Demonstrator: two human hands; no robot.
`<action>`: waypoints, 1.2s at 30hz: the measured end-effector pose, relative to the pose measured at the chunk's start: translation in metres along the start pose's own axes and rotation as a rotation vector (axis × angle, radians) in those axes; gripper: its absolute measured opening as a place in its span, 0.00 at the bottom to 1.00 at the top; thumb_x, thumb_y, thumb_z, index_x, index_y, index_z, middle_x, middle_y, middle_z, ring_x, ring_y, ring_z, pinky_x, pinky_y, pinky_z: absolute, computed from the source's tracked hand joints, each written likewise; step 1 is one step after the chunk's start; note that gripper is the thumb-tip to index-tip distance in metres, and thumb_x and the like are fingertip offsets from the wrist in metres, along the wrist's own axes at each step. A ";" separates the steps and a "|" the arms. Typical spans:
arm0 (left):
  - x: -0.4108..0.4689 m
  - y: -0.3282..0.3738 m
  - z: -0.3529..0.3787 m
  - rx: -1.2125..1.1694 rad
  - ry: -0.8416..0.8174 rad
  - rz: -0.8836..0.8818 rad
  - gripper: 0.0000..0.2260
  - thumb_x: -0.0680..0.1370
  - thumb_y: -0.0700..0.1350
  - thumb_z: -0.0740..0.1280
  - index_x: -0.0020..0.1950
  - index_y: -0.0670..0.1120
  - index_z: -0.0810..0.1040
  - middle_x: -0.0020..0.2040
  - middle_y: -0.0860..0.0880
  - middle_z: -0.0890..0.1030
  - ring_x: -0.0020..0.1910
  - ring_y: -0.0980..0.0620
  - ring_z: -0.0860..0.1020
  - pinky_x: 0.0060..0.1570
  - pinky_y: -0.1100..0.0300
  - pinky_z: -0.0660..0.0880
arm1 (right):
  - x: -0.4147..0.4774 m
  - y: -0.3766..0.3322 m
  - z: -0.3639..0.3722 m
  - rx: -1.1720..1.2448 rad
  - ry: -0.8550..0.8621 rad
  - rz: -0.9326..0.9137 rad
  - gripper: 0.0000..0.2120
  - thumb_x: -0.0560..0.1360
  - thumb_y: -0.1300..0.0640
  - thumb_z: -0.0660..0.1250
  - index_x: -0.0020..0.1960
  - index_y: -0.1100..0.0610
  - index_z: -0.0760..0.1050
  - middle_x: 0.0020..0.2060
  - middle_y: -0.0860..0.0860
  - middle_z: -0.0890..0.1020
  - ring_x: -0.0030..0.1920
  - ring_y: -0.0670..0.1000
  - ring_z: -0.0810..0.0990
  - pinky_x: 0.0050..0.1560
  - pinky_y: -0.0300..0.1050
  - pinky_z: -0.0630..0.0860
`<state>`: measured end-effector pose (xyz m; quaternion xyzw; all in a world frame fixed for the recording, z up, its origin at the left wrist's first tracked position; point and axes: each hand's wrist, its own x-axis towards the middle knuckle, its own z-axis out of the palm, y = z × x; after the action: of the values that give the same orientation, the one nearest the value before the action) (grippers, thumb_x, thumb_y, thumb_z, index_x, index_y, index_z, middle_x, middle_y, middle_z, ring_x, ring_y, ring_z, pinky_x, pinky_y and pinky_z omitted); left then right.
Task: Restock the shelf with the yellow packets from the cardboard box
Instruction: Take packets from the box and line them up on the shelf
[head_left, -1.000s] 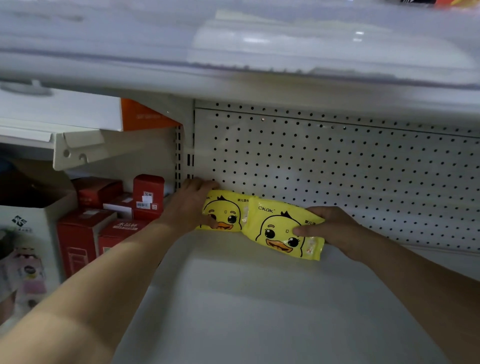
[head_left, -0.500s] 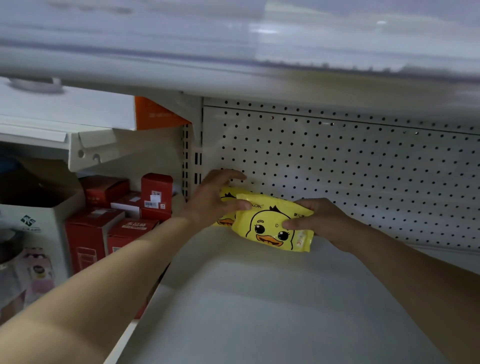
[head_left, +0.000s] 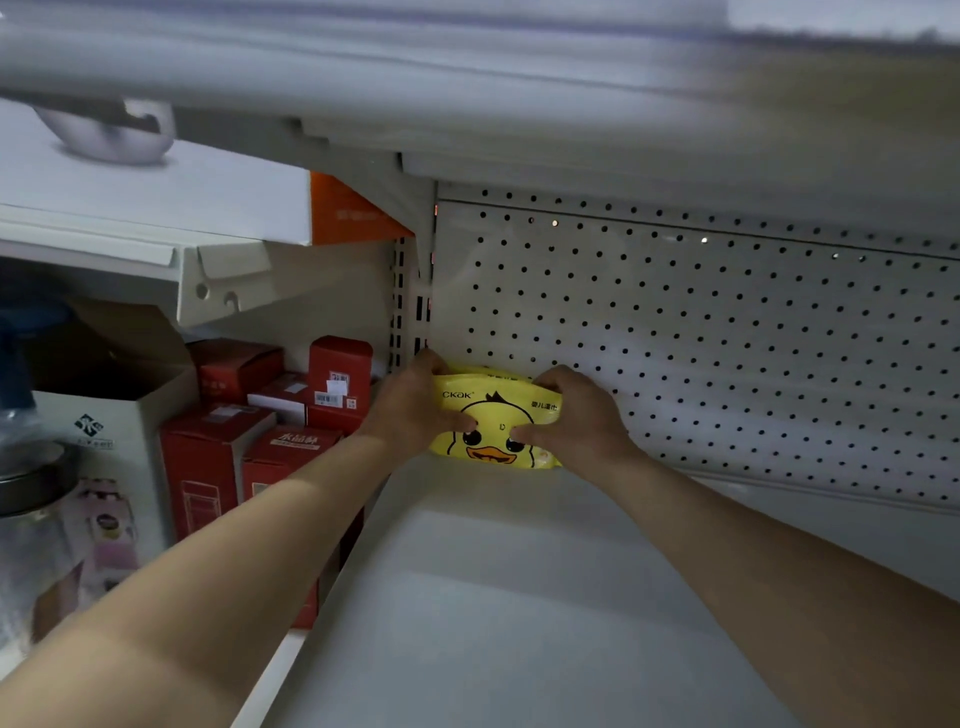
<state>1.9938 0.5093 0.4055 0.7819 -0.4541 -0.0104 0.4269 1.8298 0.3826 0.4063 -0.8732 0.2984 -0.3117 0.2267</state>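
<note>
The yellow packet (head_left: 491, 410) stands lengthwise along the pegboard (head_left: 727, 338) in the shelf (head_left: 519, 597) corner; left grip (head_left: 410, 410) and right grip (head_left: 576, 423) each clasp one end, equally near.

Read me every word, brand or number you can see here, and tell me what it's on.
"CKaK": front of the yellow packet, top left.
Chinese print on the packet's right, the red boxes, their stickers and the white carton: too blurred to read.
</note>
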 end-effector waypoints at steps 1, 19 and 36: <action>0.001 -0.002 0.000 -0.003 0.005 -0.006 0.29 0.64 0.45 0.81 0.59 0.46 0.71 0.49 0.50 0.77 0.47 0.50 0.77 0.40 0.59 0.76 | 0.000 0.001 0.002 -0.051 0.002 -0.010 0.31 0.62 0.51 0.82 0.62 0.52 0.74 0.54 0.47 0.76 0.56 0.50 0.75 0.54 0.46 0.74; -0.047 0.021 -0.023 0.152 0.067 -0.117 0.37 0.65 0.53 0.80 0.70 0.51 0.68 0.67 0.41 0.67 0.63 0.39 0.72 0.62 0.51 0.72 | -0.051 -0.028 -0.022 -0.343 0.022 0.076 0.40 0.68 0.47 0.78 0.74 0.50 0.63 0.66 0.54 0.73 0.69 0.57 0.66 0.62 0.51 0.71; -0.256 0.104 -0.094 0.092 -0.050 -0.169 0.36 0.68 0.51 0.79 0.72 0.51 0.68 0.70 0.41 0.65 0.67 0.39 0.69 0.69 0.48 0.67 | -0.236 -0.128 -0.100 -0.265 -0.147 0.133 0.36 0.70 0.47 0.78 0.73 0.47 0.65 0.67 0.55 0.73 0.69 0.58 0.69 0.63 0.49 0.72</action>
<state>1.8084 0.7321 0.4401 0.8359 -0.3969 -0.0450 0.3765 1.6621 0.6097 0.4545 -0.8942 0.3768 -0.1890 0.1509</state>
